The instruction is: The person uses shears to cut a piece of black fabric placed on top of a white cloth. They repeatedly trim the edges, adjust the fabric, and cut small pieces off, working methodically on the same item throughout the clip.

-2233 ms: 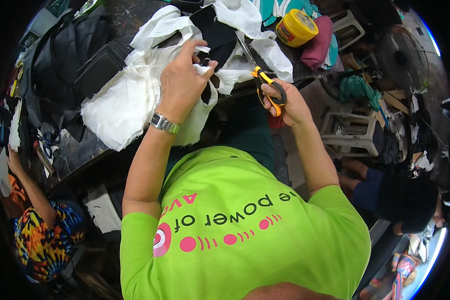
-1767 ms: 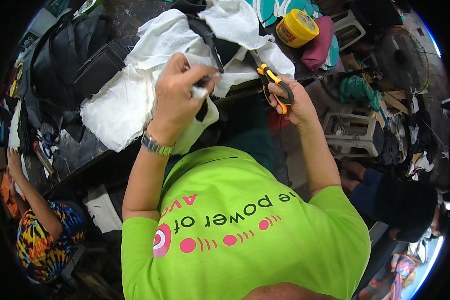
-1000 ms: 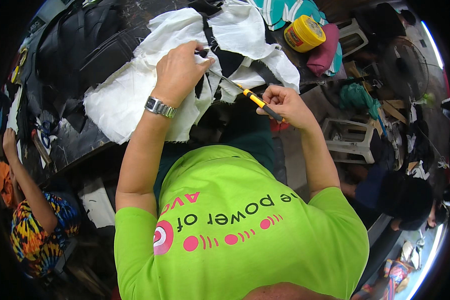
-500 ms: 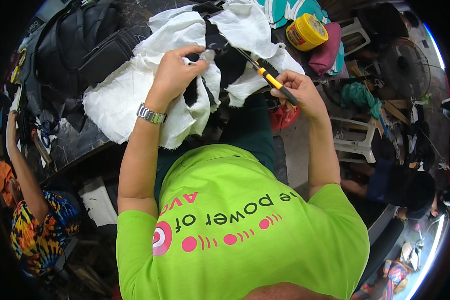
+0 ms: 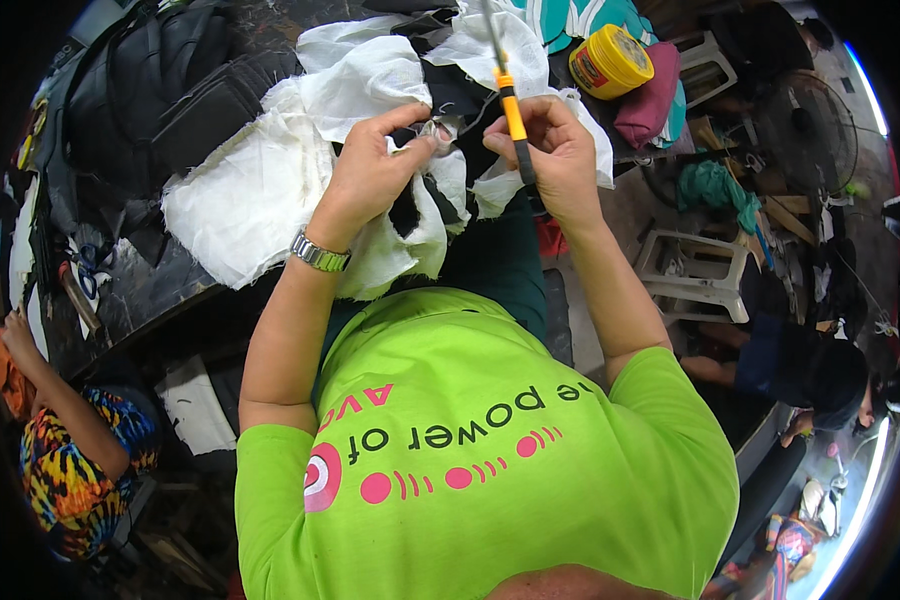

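White cloth (image 5: 260,190), thin and frayed at the edges, lies bunched across the dark bench (image 5: 145,295) in front of us, with dark fabric pieces (image 5: 450,95) folded among its layers. Our left hand (image 5: 370,175) has its fingers (image 5: 410,150) pinched shut on a small fold of the cloth, lifted just off the pile, while the rest hangs loose over the bench edge toward our lap. Our right hand (image 5: 555,150) is closed around the handles of the scissors (image 5: 510,100), which have orange and black grips and point up and away from us; we cannot tell whether the blades are parted. We judge the cloth to be light, soft and limp, so it will sag and slip wherever it is not held, and its loose weave looks likely to fray or pull if tugged hard. Taking it close to the spot being worked, in a tight pinch as the left hand does now, seems the surest hold, since a grip farther out would leave the fabric slack. Near the right hand a yellow round tin (image 5: 610,60) rests on a folded pink cloth (image 5: 650,95). At the far left a black bag (image 5: 150,90) sits on the bench, and another person in a bright patterned top (image 5: 70,470) is below it.
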Demonstrator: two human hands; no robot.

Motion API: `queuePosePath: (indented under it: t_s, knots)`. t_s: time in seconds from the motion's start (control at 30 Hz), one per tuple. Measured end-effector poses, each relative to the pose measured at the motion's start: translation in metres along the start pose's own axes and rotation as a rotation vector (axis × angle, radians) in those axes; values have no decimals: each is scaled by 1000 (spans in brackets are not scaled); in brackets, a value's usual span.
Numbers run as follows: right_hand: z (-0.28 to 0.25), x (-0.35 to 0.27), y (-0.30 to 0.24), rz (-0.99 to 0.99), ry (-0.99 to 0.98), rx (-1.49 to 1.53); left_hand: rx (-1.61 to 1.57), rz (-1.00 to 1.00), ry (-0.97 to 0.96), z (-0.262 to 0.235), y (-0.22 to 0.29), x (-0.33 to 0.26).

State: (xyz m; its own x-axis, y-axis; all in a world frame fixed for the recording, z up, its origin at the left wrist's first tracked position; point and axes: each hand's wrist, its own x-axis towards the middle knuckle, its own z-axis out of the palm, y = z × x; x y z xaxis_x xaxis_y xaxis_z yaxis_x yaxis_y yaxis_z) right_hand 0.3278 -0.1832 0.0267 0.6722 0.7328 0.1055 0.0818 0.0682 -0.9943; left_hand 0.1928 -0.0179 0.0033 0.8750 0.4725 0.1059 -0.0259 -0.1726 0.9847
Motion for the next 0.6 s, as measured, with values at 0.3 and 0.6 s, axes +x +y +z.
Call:
queuePosePath:
  t_s: [0.3,0.6]
  knots:
    - [-21,-20,1,471,-388,27,-124,-150,-30,-18,6,-8]
    - [-55,-44,-2,624,-424,-4,-199,-106,33,-16,8,-14]
